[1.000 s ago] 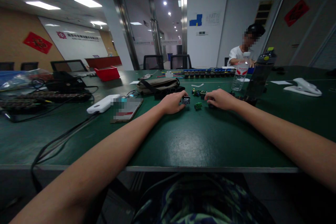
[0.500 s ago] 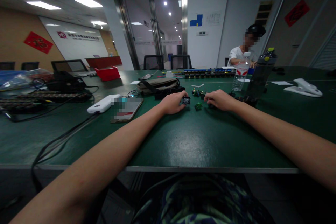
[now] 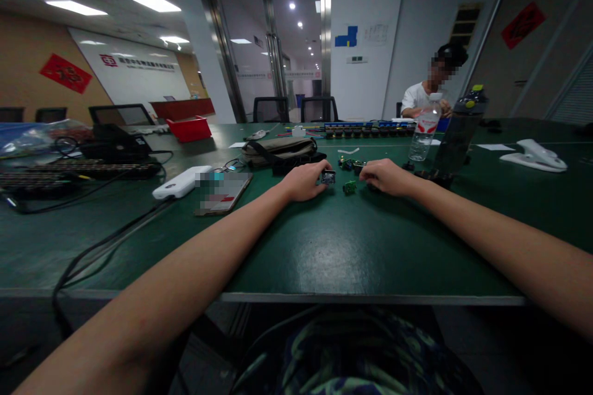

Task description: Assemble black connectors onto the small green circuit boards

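Item 1. Left hand [image 3: 303,182]: grip closed on a small dark module [image 3: 328,178], held at its 3 o'clock end between thumb and fingers.

Item 2. Right hand [image 3: 388,176]: fingers curled, tips pointing to 9 o'clock. Whether the grip contains anything cannot be told; the underside is in shadow.

Item 3. Green circuit board [image 3: 349,187], one, small, on the surface [image 3: 324,253] between the hands. Lies at 3 to 4 o'clock from the left grip, 8 to 9 o'clock from the right. Long axis seems to run roughly 9 to 3, though too small to be certain. Near both hands, apart from the module; which hand is nearer is too close to call.

Item 4. Cluster of green boards [image 3: 346,162], at 12 o'clock from the single board, just beyond the right fingertips at 10 to 11.

Item 5. Grey-brown bag [image 3: 280,151], at 11 o'clock from the left hand.

Item 6. Phone-like slab [image 3: 237,188], at 9 o'clock, well apart.

Item 7. Clear bottle [image 3: 422,139], upright, at 1 o'clock from the right hand.
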The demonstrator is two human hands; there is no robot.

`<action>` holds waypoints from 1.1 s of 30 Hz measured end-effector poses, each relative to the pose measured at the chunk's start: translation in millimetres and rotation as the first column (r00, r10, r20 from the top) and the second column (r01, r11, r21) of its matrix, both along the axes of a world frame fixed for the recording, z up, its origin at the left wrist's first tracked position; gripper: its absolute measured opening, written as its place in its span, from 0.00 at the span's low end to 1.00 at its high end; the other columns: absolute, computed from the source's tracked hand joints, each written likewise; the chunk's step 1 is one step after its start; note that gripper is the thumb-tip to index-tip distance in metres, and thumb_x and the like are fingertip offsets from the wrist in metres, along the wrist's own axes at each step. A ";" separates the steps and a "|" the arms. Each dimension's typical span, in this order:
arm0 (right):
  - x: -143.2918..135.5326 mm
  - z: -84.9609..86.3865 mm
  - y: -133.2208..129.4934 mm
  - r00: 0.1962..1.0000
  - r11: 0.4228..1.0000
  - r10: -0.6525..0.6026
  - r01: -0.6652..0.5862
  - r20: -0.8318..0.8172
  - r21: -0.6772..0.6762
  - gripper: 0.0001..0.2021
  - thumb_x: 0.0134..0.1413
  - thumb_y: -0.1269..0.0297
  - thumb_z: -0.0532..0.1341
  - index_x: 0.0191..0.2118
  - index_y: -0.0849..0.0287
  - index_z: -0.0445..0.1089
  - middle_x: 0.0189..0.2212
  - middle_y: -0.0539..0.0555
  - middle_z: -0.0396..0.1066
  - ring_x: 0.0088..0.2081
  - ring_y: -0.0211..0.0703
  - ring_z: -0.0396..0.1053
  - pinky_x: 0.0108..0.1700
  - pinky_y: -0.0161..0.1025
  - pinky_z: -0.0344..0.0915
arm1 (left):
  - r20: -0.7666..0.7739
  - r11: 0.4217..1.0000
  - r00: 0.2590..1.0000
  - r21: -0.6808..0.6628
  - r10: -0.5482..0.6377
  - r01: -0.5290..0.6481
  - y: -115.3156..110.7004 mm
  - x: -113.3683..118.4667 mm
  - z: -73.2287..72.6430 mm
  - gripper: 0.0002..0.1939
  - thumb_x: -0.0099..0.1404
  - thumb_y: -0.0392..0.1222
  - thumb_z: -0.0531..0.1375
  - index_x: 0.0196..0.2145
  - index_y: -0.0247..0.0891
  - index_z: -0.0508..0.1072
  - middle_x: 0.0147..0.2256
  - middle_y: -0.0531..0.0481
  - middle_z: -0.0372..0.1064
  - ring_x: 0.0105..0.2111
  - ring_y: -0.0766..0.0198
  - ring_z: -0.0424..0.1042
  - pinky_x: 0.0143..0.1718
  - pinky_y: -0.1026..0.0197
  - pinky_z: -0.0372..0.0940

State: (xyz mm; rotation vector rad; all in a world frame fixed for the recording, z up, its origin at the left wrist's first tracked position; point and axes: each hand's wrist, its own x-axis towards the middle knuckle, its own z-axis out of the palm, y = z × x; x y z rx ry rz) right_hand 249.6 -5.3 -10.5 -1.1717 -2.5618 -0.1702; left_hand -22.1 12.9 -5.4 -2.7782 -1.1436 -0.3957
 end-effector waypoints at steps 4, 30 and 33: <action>0.9 -2.0 2.9 0.999 1.000 0.020 -0.020 -0.048 0.017 0.10 0.53 0.77 0.60 0.37 0.59 0.78 0.37 0.56 0.75 0.39 0.44 0.72 0.43 0.37 0.65 | -0.004 1.000 1.000 0.009 -0.005 0.005 1.2 -0.4 -1.1 0.21 0.63 0.45 0.59 0.54 0.42 0.64 0.49 0.44 0.74 0.48 0.52 0.75 0.48 0.53 0.68; -30.9 -12.6 -16.2 0.996 0.999 0.049 -0.049 -0.068 -0.005 0.12 0.58 0.69 0.62 0.48 0.61 0.73 0.42 0.59 0.76 0.42 0.46 0.72 0.47 0.40 0.63 | -0.004 0.997 0.998 -0.044 -0.062 0.062 3.2 0.9 -1.5 0.20 0.63 0.46 0.59 0.51 0.40 0.64 0.47 0.44 0.74 0.46 0.53 0.75 0.46 0.55 0.67; -33.5 -14.2 -16.5 0.998 0.999 0.025 -0.028 -0.065 -0.043 0.10 0.57 0.70 0.62 0.45 0.61 0.73 0.37 0.57 0.76 0.37 0.44 0.71 0.43 0.38 0.62 | -0.013 0.996 0.997 -0.053 -0.074 0.074 3.2 1.5 -1.8 0.20 0.63 0.47 0.60 0.50 0.40 0.64 0.46 0.44 0.74 0.44 0.54 0.75 0.45 0.56 0.67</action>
